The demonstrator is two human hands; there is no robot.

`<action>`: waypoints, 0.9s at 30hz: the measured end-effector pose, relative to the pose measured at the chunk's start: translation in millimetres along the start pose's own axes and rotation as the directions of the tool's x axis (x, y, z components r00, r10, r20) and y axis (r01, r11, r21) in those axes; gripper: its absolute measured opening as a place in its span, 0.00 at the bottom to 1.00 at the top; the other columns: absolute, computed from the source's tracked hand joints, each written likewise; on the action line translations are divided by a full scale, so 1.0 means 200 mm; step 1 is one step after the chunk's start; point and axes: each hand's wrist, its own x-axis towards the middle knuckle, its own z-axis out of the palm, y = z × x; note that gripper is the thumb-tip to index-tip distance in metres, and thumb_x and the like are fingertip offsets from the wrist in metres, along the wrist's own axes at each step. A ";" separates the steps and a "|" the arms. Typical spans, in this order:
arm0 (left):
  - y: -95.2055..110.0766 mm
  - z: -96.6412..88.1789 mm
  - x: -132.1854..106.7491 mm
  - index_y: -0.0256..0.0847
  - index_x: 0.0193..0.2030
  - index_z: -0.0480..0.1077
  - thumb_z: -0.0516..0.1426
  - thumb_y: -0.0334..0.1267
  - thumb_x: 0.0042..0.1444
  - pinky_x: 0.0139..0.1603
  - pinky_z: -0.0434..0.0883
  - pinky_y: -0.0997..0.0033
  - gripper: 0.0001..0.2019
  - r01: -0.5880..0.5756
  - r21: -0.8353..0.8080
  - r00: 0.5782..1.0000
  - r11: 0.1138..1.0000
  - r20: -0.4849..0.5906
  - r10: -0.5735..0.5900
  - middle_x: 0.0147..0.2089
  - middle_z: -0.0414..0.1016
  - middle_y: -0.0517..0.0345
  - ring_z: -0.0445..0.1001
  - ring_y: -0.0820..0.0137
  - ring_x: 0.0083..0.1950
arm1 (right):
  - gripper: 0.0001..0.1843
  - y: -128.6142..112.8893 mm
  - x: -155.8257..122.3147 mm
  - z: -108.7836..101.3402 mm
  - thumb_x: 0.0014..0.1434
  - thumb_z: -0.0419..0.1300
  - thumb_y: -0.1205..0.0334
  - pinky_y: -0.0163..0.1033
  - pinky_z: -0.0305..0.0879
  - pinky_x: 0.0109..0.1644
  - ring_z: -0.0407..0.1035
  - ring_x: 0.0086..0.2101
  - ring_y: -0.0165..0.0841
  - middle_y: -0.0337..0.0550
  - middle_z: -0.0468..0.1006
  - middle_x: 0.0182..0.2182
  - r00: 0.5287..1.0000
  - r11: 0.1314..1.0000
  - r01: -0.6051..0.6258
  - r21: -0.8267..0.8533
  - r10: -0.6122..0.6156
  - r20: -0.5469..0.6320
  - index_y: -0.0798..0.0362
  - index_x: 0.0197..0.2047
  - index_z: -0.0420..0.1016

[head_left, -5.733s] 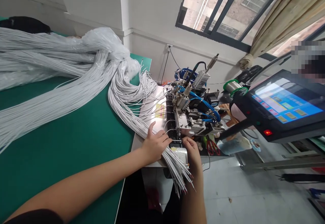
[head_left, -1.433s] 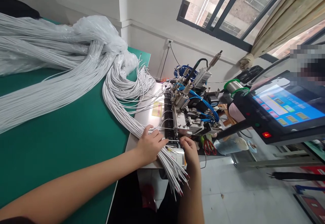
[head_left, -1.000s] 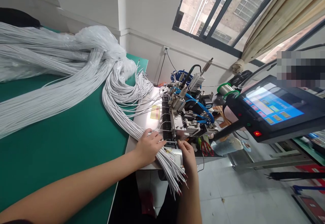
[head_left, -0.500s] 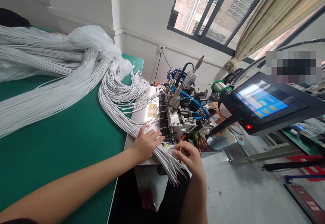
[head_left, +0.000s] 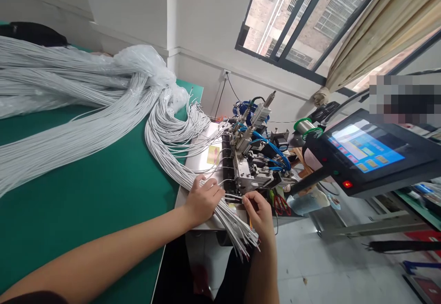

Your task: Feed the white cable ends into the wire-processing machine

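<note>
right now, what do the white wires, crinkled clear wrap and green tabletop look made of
White wires: probably plastic-coated, satin; the surface looks smooth.
Crinkled clear wrap: likely thin plastic film, glossy, judging by its folds and highlights.
Green tabletop: perhaps rubber or vinyl, matte; even colour, little shine, though laminate is possible.

The wires [head_left: 168, 162] look smooth, matt plastic; the plate [head_left: 198, 162], shiny metal (glaring, even); the bag [head_left: 141, 59], crinkled glossy plastic; the worktop [head_left: 103, 194], smooth and matt.
</note>
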 end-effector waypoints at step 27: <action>0.01 -0.01 0.02 0.43 0.45 0.72 0.47 0.28 0.62 0.53 0.53 0.56 0.14 -0.138 -0.038 0.990 0.990 -0.019 0.137 0.30 0.73 0.60 0.70 0.68 0.41 | 0.13 0.09 0.00 -0.01 0.61 0.58 0.54 0.35 0.56 0.29 0.61 0.24 0.30 0.38 0.70 0.23 0.995 0.992 -0.088 -0.085 0.085 -0.042 0.54 0.31 0.74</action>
